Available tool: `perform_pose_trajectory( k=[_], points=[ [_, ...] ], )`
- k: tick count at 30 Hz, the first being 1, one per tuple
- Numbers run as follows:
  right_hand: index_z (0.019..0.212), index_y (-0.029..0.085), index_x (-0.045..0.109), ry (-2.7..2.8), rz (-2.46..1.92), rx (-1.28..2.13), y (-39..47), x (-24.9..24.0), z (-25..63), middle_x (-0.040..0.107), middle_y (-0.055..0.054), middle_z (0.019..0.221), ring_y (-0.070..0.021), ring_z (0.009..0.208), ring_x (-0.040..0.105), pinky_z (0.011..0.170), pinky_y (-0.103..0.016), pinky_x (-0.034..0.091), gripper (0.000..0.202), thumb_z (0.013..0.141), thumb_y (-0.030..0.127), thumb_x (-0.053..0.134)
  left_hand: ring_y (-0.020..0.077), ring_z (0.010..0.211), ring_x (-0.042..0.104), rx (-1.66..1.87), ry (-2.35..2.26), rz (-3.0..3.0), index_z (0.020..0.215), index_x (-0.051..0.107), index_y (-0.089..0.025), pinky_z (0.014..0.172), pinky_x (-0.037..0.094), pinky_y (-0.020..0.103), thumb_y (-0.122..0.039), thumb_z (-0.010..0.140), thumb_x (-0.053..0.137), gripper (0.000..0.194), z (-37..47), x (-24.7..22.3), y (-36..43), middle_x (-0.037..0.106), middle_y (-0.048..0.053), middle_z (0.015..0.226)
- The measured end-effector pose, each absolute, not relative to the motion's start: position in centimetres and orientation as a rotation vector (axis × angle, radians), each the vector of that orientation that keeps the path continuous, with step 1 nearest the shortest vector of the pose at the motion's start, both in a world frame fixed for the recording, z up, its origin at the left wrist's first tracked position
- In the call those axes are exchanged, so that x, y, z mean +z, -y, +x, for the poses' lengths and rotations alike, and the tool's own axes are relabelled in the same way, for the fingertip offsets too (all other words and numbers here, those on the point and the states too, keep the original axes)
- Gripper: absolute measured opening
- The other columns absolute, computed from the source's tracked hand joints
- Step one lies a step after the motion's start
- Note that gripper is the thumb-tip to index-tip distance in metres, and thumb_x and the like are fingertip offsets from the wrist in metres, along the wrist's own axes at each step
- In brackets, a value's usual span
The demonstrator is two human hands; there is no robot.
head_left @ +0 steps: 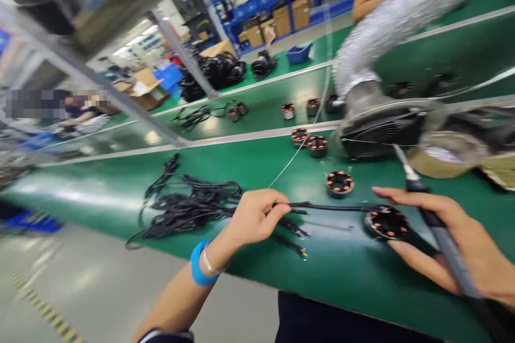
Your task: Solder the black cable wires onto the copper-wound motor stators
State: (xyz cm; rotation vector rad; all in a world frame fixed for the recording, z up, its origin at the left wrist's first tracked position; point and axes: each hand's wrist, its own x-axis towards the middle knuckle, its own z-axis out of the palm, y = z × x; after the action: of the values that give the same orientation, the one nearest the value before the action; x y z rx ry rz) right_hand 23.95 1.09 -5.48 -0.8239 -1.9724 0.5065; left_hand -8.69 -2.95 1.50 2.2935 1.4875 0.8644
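Observation:
My left hand (257,217) is closed in a pinch on a black cable (338,207), which runs right to a round motor stator (387,222). A thin pale wire (295,155) reaches down to the same hand. My right hand (446,241) holds a soldering iron (442,233), its tip pointing up and away. That hand's thumb and forefinger are spread around the stator; contact is hard to tell. Below my left hand lie more cable ends with bare tips (303,253). A tangled bundle of black cables (181,209) rests to its left. Another stator (340,184) sits behind.
Two stators (317,146) stand by the metal rail (257,136), with several more on the belt beyond. A fume extractor (382,128) with a silver duct (386,21) occupies the back right, beside a round dish (450,150). A co-worker's arm (364,5) shows across the line.

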Motion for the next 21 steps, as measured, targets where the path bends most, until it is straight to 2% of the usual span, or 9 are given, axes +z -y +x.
perform_pose_trajectory(
  k=[1,2,5,7,10,13,17,19,21],
  points=[
    [0.127,0.026,0.057,1.95,-0.823,0.515,-0.8,-4.8,23.5,0.073,-0.012,0.112,-0.0243,0.096,0.075,0.081,-0.031,0.064,0.047,0.086,0.038,0.075,0.0072,0.048,0.049,0.823,-1.478,2.289,0.078,0.07,-0.016,0.049,0.038,0.019,-0.021,0.092,0.061,0.017,-8.2,0.5,3.0,0.065,-0.003,0.06],
    [0.127,0.026,0.054,1.905,-0.847,0.554,-0.6,-4.3,22.9,0.073,-0.009,0.107,-0.0205,0.087,0.075,0.076,-0.028,0.064,0.042,0.089,0.031,0.071,0.0075,0.048,0.05,0.793,-1.469,2.293,0.08,0.07,-0.016,0.05,0.038,0.019,-0.02,0.092,0.06,0.016,-8.0,-0.3,3.0,0.066,-0.002,0.062],
    [0.118,0.025,0.054,1.839,-0.88,0.569,-0.4,-3.4,21.6,0.072,-0.001,0.092,-0.0127,0.07,0.071,0.067,-0.022,0.062,0.03,0.091,0.017,0.064,0.0088,0.051,0.055,0.728,-1.461,2.299,0.083,0.071,-0.016,0.051,0.041,0.02,-0.021,0.093,0.06,0.015,-8.2,-1.5,2.7,0.071,0.0,0.067],
    [0.117,0.024,0.054,1.859,-0.855,0.539,-0.2,-3.0,21.1,0.072,0.0,0.09,-0.0115,0.068,0.07,0.066,-0.02,0.061,0.03,0.09,0.014,0.064,0.0105,0.057,0.061,0.654,-1.452,2.286,0.088,0.072,-0.016,0.055,0.045,0.021,-0.022,0.095,0.058,0.017,-8.3,-1.4,2.3,0.074,0.001,0.075],
    [0.116,0.024,0.057,1.901,-0.779,0.454,-0.2,-2.4,20.6,0.073,0.0,0.092,-0.0127,0.072,0.072,0.068,-0.02,0.061,0.031,0.089,0.011,0.064,0.0155,0.079,0.069,0.573,-1.387,2.296,0.105,0.073,-0.017,0.072,0.052,0.026,-0.024,0.101,0.046,0.028,-7.2,-0.3,1.4,0.077,0.006,0.094],
    [0.115,0.024,0.057,1.933,-0.649,0.391,-0.3,-1.6,20.0,0.074,-0.001,0.094,-0.0151,0.078,0.074,0.073,-0.022,0.063,0.033,0.088,0.007,0.064,0.0196,0.09,0.066,0.617,-1.196,2.346,0.115,0.069,-0.014,0.083,0.052,0.032,-0.028,0.105,0.037,0.036,-4.9,0.7,0.4,0.074,0.01,0.099],
    [0.119,0.025,0.056,1.935,-0.58,0.388,-0.6,-1.3,19.3,0.075,-0.001,0.096,-0.0141,0.079,0.075,0.076,-0.021,0.063,0.039,0.088,0.003,0.064,0.0185,0.086,0.06,0.643,-0.934,2.163,0.097,0.066,-0.015,0.081,0.051,0.03,-0.035,0.104,0.038,0.035,-1.9,0.7,0.1,0.067,0.009,0.091],
    [0.118,0.025,0.056,1.917,-0.594,0.382,-0.7,-1.6,19.3,0.075,-0.001,0.096,-0.0146,0.078,0.075,0.074,-0.022,0.064,0.038,0.088,0.004,0.064,0.0145,0.072,0.058,0.626,-0.997,1.911,0.09,0.063,-0.016,0.07,0.049,0.026,-0.038,0.104,0.039,0.035,-1.3,0.1,0.4,0.065,0.005,0.08],
    [0.116,0.025,0.056,1.915,-0.631,0.386,-0.9,-2.2,19.3,0.074,-0.002,0.094,-0.0153,0.077,0.075,0.072,-0.024,0.064,0.033,0.089,0.006,0.063,0.0104,0.058,0.052,0.562,-1.039,1.672,0.091,0.063,-0.016,0.06,0.045,0.022,-0.043,0.104,0.039,0.038,-1.2,-0.7,0.6,0.061,0.0,0.07]
  ],
)
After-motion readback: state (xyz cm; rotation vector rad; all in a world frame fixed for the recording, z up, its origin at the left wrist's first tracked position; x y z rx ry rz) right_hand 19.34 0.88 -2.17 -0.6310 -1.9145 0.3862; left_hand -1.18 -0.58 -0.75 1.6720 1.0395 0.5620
